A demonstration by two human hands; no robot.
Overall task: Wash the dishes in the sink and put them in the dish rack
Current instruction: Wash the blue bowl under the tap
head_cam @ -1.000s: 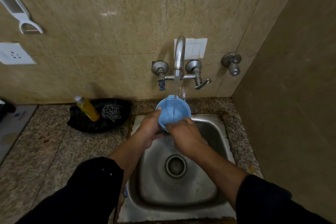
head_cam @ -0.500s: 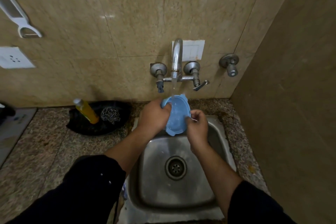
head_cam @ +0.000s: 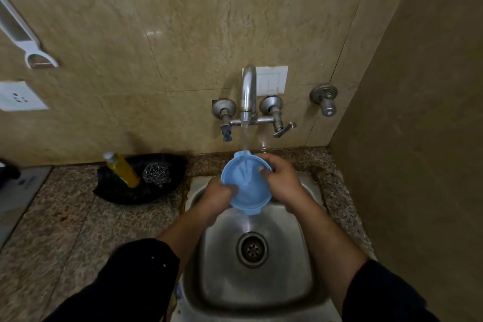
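Observation:
A round light-blue plastic lid (head_cam: 244, 185) is held flat-side up over the steel sink (head_cam: 261, 282), under water running from the tap (head_cam: 248, 91). My left hand (head_cam: 219, 196) grips the lid's near-left rim, its thumb on the top face. My right hand (head_cam: 281, 180) holds the far-right rim with fingers curled over the edge. Water splashes on the lid's middle. No dish rack shows in this view.
A black tray (head_cam: 122, 191) on the granite counter left of the sink holds a yellow soap bottle (head_cam: 122, 170) and a steel scrubber (head_cam: 156, 174). A side wall (head_cam: 418, 138) stands close on the right. A white peeler (head_cam: 28, 42) and a socket (head_cam: 18, 95) are on the wall.
The lid turned from tilted on edge to face up under the stream. My right hand moved from its lower right side to its far-right rim; my left hand slid down to the near rim.

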